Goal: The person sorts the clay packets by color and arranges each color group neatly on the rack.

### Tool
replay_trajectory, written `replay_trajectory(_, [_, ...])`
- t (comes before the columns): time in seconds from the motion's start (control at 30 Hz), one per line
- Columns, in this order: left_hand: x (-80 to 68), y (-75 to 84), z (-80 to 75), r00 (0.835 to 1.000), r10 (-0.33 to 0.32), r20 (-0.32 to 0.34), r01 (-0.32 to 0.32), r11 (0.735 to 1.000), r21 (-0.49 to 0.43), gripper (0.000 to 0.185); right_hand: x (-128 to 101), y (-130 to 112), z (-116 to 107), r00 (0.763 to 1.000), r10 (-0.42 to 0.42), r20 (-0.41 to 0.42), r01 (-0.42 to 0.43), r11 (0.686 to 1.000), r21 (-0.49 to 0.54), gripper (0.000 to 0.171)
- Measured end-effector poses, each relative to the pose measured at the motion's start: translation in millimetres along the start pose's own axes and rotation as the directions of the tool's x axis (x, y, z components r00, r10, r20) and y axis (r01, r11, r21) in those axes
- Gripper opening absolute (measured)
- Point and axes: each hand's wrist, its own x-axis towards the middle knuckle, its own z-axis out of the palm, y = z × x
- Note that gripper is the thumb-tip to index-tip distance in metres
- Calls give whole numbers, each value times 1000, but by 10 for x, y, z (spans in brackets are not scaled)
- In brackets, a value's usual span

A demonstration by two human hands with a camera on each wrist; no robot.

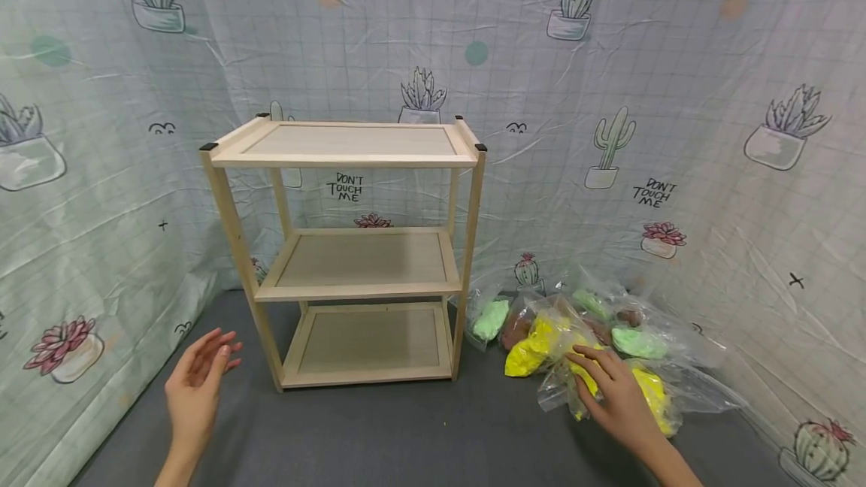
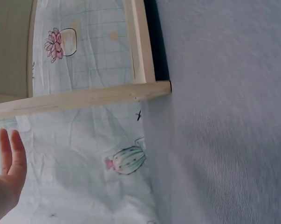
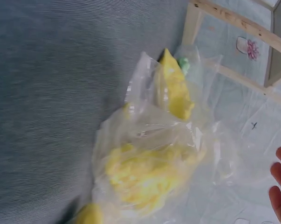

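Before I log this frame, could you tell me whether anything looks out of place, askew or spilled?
Nothing looks spilled or damaged. The wooden shelf stands upright with all three tiers bare, while the clear bags of yellow, green and brown material lie in a loose heap on the grey floor beside it. The right hand rests on a yellow bag.

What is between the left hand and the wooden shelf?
Nothing: in the head view, only bare grey floor lies between the left hand and the wooden shelf.
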Motion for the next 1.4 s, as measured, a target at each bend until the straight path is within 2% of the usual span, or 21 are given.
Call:
replay_trajectory(0.1, [27, -348, -148, 1000, -17, 15, 18, 997, -76, 37, 83, 3, 21, 1000, 2, -23, -2, 1000, -9, 51])
replay_trajectory(0.13, [31, -424, -168, 999, -43, 0, 43, 997, -61, 38, 115, 9, 31, 999, -8, -38, 8, 1000, -12, 51])
replay_trajectory(0.2, [40, -562, -219, 997, -61, 37, 64, 994, -94, 40, 176, 18, 47, 999, -27, -47, 26, 999, -31, 51])
replay_trajectory(0.27, [42, -711, -253, 993, -114, 30, 116, 991, -68, 41, 236, 29, 65, 997, -57, -48, 55, 997, -48, 49])
replay_trajectory(0.33, [39, -858, -272, 987, -163, 0, 163, 986, 30, 42, 289, 40, 89, 995, -90, -43, 87, 994, -65, 49])
replay_trajectory(0.43, [37, -1050, -288, 964, -258, -68, 266, 949, 168, 42, 353, 58, 131, 991, -132, -15, 130, 988, -89, 49])
replay_trajectory(0.5, [36, -1077, -272, 949, -303, -83, 314, 929, 199, 41, 383, 76, 164, 989, -149, 10, 149, 983, -109, 53])
replay_trajectory(0.57, [35, -1083, -261, 938, -341, -71, 348, 920, 181, 40, 409, 94, 192, 987, -153, 39, 157, 979, -133, 59])
replay_trajectory(0.67, [31, -1073, -245, 926, -375, -37, 375, 912, 166, 39, 444, 120, 216, 985, -133, 111, 153, 969, -195, 65])
replay_trajectory(0.77, [30, -1065, -236, 919, -395, -5, 391, 906, 160, 39, 475, 146, 235, 979, -93, 179, 137, 958, -251, 60])
replay_trajectory(0.93, [48, -1066, -227, 915, -401, 38, 389, 904, 175, 41, 488, 211, 316, 962, -2, 273, 89, 947, -307, 85])
replay_trajectory(1.1, [88, -1102, -180, 917, -387, 98, 368, 914, 168, 45, 466, 305, 432, 938, 64, 340, 52, 945, -322, 90])
replay_trajectory(1.23, [104, -1158, -147, 918, -380, 116, 354, 914, 198, 43, 439, 349, 500, 920, 97, 379, 32, 947, -319, 92])
replay_trajectory(1.4, [106, -1204, -137, 919, -380, 107, 352, 911, 214, 41, 421, 377, 540, 921, 93, 379, 45, 940, -338, 95])
